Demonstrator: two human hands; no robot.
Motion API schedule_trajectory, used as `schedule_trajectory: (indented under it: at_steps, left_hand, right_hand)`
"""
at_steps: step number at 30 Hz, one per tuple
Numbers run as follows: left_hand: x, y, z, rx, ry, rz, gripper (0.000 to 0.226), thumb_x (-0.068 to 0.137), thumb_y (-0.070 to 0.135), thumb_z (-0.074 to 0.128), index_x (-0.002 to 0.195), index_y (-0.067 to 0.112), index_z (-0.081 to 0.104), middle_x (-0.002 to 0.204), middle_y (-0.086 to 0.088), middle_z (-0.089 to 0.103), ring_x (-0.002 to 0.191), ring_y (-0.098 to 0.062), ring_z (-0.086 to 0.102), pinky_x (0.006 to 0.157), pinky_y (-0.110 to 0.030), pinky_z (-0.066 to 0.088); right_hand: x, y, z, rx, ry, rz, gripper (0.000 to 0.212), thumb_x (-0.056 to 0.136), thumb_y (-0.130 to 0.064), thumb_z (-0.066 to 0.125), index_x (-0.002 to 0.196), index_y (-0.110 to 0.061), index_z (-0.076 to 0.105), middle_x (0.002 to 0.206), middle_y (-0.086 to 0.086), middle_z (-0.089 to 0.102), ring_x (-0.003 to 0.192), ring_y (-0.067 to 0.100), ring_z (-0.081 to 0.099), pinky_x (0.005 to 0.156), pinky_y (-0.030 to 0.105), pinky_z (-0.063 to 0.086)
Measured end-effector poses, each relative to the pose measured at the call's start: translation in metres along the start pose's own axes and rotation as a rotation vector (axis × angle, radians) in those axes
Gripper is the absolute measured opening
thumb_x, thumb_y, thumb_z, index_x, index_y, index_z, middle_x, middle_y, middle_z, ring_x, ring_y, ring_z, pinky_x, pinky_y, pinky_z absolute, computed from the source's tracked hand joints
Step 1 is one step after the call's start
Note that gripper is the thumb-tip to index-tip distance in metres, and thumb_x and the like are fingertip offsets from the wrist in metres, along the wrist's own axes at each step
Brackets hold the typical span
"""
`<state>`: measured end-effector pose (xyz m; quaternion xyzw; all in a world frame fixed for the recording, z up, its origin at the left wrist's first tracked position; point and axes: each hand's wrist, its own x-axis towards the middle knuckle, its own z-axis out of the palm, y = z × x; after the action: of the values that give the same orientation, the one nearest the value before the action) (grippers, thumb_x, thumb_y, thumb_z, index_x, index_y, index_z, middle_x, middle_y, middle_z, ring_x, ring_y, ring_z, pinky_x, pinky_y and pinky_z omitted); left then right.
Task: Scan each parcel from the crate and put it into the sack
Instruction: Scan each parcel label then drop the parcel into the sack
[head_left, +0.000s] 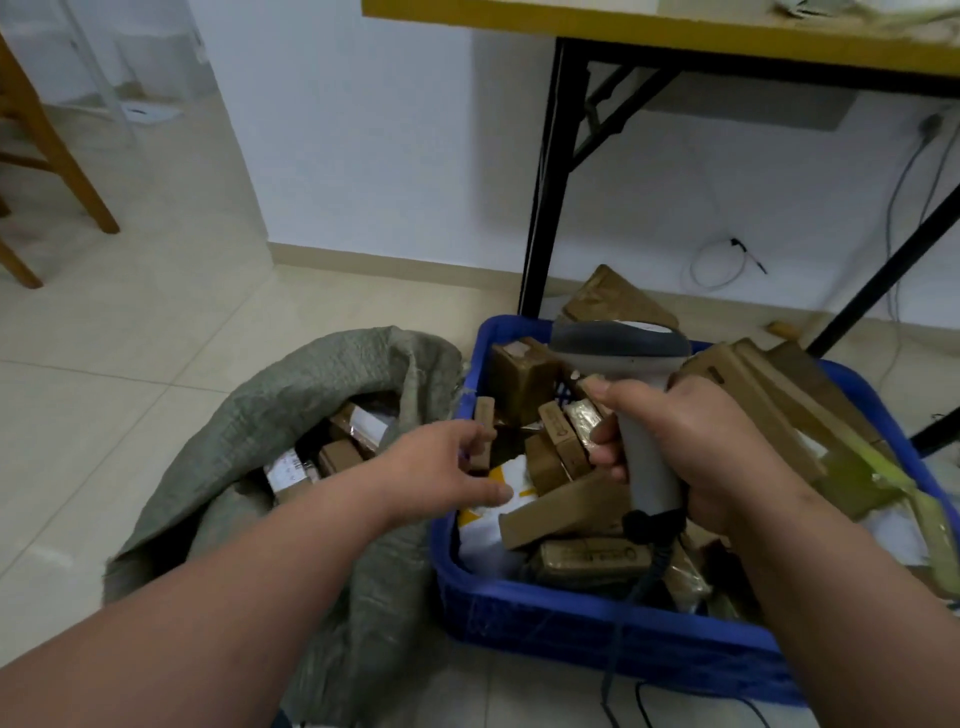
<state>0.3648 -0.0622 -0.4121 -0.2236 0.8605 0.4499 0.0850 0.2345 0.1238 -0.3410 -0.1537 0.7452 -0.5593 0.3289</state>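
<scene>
1. Head view, where things are: a blue crate (571, 618) stands on the tiled floor, heaped with small brown cardboard parcels and a white mailer bag (488, 519). Just beside it, on its left, a grey woven sack (291, 395) gapes open, with several parcels already inside.

2. Head view, the parcel in hand: a small narrow brown parcel (483, 431) stands on end at the crate's left wall. It looks light, stiff and boxy, probably taped cardboard, so a pinch across its short sides should carry it without crushing. Tape may make it a little slick.

3. Head view, left hand: the left hand (441, 467) reaches over the sack's edge into the crate, back upward, with fingertips curled onto that narrow parcel. The thumb points toward the white mailer bag. Whether the grip is firm cannot be told.

4. Head view, right hand: the right hand (696, 447) is wrapped around the handle of a grey barcode scanner (623, 353). It is held upright over the crate's middle, head pointing away and leftward. Its cable drops behind the crate's near wall.
</scene>
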Motion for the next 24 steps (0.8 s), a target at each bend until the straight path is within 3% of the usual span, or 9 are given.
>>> schedule_trajectory:
  at_steps: [6, 8, 10, 14, 17, 20, 24]
  left_hand:
    - [0.02, 0.013, 0.05, 0.276, -0.091, 0.023, 0.089, 0.074, 0.046, 0.08, 0.147, 0.04, 0.031, 0.139, 0.017, 0.044, 0.123, -0.011, 0.049, 0.097, -0.027, 0.045]
    - [0.027, 0.015, 0.062, 0.298, -0.114, 0.035, 0.078, 0.074, 0.044, 0.078, 0.141, 0.043, 0.037, 0.114, 0.03, 0.043, 0.11, -0.006, 0.049, 0.084, -0.018, 0.04]
    - [0.032, 0.015, 0.07, 0.307, -0.112, 0.042, 0.056, 0.079, 0.039, 0.075, 0.126, 0.046, 0.046, 0.096, 0.029, 0.044, 0.103, -0.005, 0.051, 0.079, -0.017, 0.037]
    - [0.034, 0.019, 0.063, 0.309, -0.031, 0.026, 0.035, 0.085, 0.034, 0.07, 0.115, 0.038, 0.054, 0.104, 0.016, 0.058, 0.104, -0.012, 0.058, 0.088, -0.029, 0.048]
    - [0.028, 0.029, 0.041, 0.066, 0.059, -0.046, 0.028, 0.087, 0.032, 0.071, 0.112, 0.026, 0.059, 0.104, 0.003, 0.067, 0.095, -0.018, 0.066, 0.084, -0.042, 0.058]
    - [0.015, 0.037, 0.019, -0.345, 0.114, -0.147, 0.022, 0.088, 0.03, 0.07, 0.108, 0.022, 0.065, 0.099, -0.002, 0.073, 0.089, -0.02, 0.071, 0.064, -0.033, 0.06]
    - [-0.002, 0.038, 0.001, -0.541, 0.122, -0.159, 0.024, 0.091, 0.029, 0.067, 0.111, 0.016, 0.067, 0.105, -0.012, 0.073, 0.09, -0.024, 0.07, 0.063, -0.03, 0.056]
  right_hand:
    - [-0.007, 0.006, -0.023, -0.006, 0.001, 0.004, 0.02, 0.088, -0.028, 0.07, 0.097, -0.01, 0.066, 0.069, 0.006, 0.074, 0.063, 0.02, 0.072, 0.055, 0.03, 0.055]
    - [-0.006, 0.008, -0.03, -0.016, 0.001, -0.001, 0.019, 0.088, -0.028, 0.07, 0.095, -0.011, 0.067, 0.068, 0.006, 0.073, 0.063, 0.02, 0.072, 0.053, 0.027, 0.054]
    - [-0.005, 0.008, -0.036, -0.025, 0.006, -0.003, 0.02, 0.088, -0.029, 0.07, 0.095, -0.011, 0.066, 0.067, 0.005, 0.073, 0.061, 0.019, 0.072, 0.051, 0.024, 0.052]
    - [-0.004, 0.009, -0.045, -0.017, 0.041, -0.013, 0.019, 0.087, -0.029, 0.071, 0.092, -0.01, 0.066, 0.063, 0.003, 0.072, 0.056, 0.016, 0.071, 0.046, 0.023, 0.052]
    - [-0.004, 0.007, -0.05, 0.01, 0.081, -0.043, 0.016, 0.087, -0.027, 0.07, 0.09, -0.012, 0.068, 0.059, 0.003, 0.07, 0.055, 0.016, 0.07, 0.046, 0.025, 0.052]
    - [-0.007, 0.006, -0.052, 0.086, 0.121, -0.058, 0.014, 0.087, -0.025, 0.07, 0.089, -0.011, 0.067, 0.058, 0.003, 0.068, 0.055, 0.017, 0.069, 0.047, 0.025, 0.052]
    - [-0.013, 0.005, -0.051, 0.094, 0.091, -0.054, 0.018, 0.085, -0.026, 0.071, 0.09, -0.009, 0.068, 0.063, 0.006, 0.07, 0.057, 0.019, 0.069, 0.049, 0.026, 0.052]
